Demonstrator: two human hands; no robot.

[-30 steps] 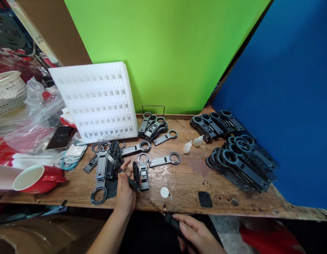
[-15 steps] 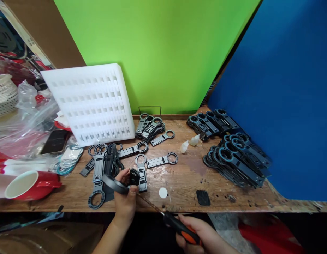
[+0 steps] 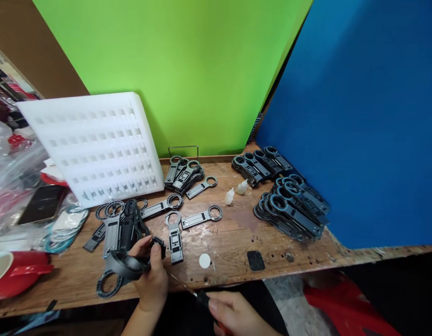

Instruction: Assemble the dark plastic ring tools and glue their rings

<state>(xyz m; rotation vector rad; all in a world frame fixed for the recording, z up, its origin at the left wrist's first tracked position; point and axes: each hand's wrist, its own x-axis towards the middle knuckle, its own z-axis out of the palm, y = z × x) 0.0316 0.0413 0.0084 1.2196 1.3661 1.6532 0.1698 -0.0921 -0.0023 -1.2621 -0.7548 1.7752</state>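
The ringed part (image 3: pixel 123 269), clamped in the left hand (image 3: pixel 153 283) over the near edge of the desk (image 3: pixel 233 263), had just turned its ring lower, suggesting repositioning for the screwdriver (image 3: pixel 203 299) gripped in the right hand (image 3: pixel 237 311), though tip contact could not be determined.

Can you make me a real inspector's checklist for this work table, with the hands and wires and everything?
Surface: wooden table, marked with dark holes and stains.
Job's things: ring-ended part and screwdriver-like tool, both held; stacked similar parts at the right.
Clutter: red cup, dark phone-like slab and plastic bags, all at the left.
Hands: left hand has its fingers around the part; right hand grips the tool's handle.
Cables: coiled teal cable beside the slab.
Surroundings: green panel behind, blue panel at right.
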